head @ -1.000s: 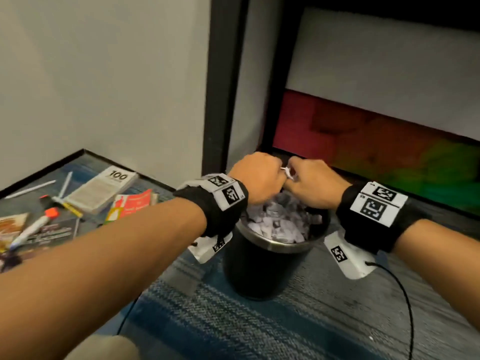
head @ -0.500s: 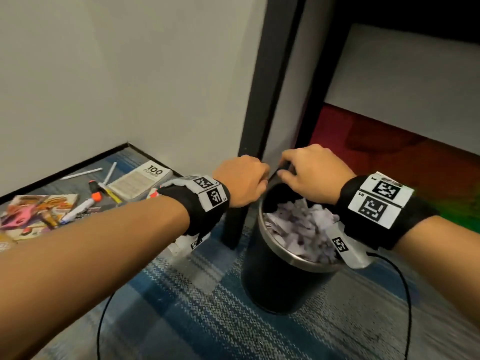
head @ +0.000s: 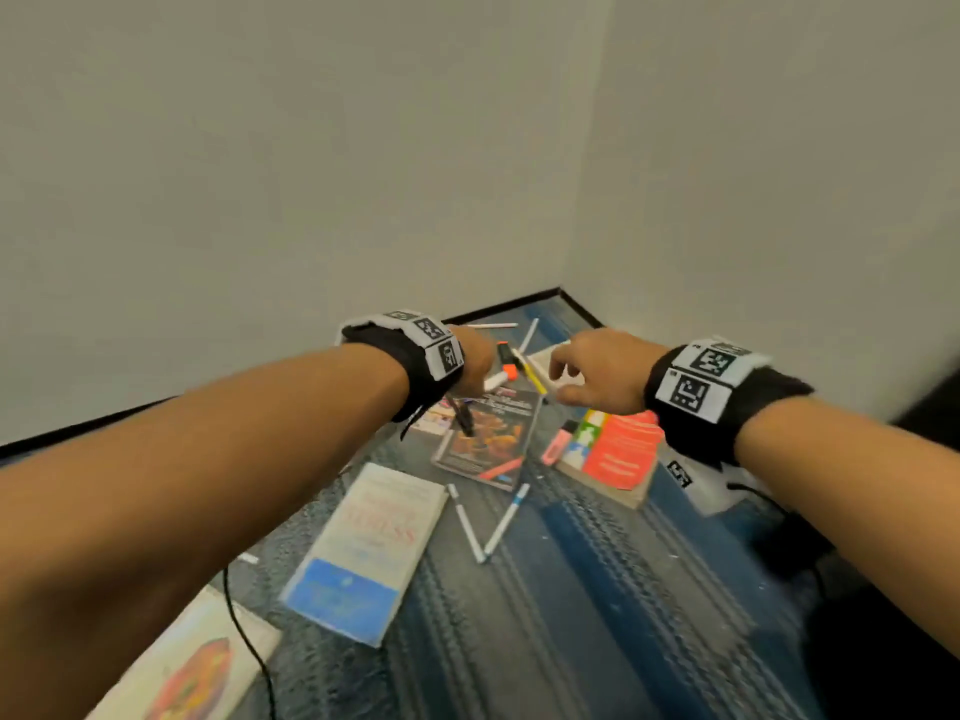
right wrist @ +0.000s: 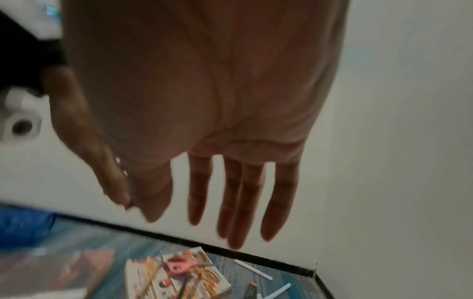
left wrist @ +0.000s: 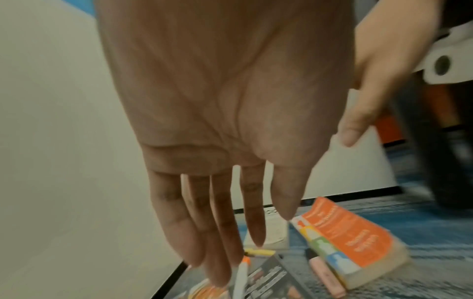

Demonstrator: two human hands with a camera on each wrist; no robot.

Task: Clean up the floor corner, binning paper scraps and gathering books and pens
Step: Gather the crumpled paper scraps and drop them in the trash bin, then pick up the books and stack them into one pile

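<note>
Both hands hover empty over the floor corner. My left hand (head: 474,362) is above an orange-capped marker (head: 500,375) and a dark book (head: 488,440); its fingers (left wrist: 225,232) are straight. My right hand (head: 597,374) hangs with loose, straight fingers (right wrist: 230,202) above an orange book (head: 621,449) and a pink highlighter (head: 558,441). A white and blue book (head: 363,553) and two white pens (head: 467,522) lie nearer to me. A yellow pen (head: 531,375) lies between the hands. An illustrated book (right wrist: 179,273) shows in the right wrist view.
Two pale walls meet at the corner, with black skirting (head: 504,302) along the blue striped carpet (head: 597,589). Another book (head: 192,662) lies at the bottom left, beside a black cable (head: 249,641). The bin is out of view.
The view has swung left from the bin to the corner. Both hands have left the bin and the paper scrap, and now reach out empty over the books and pens.
</note>
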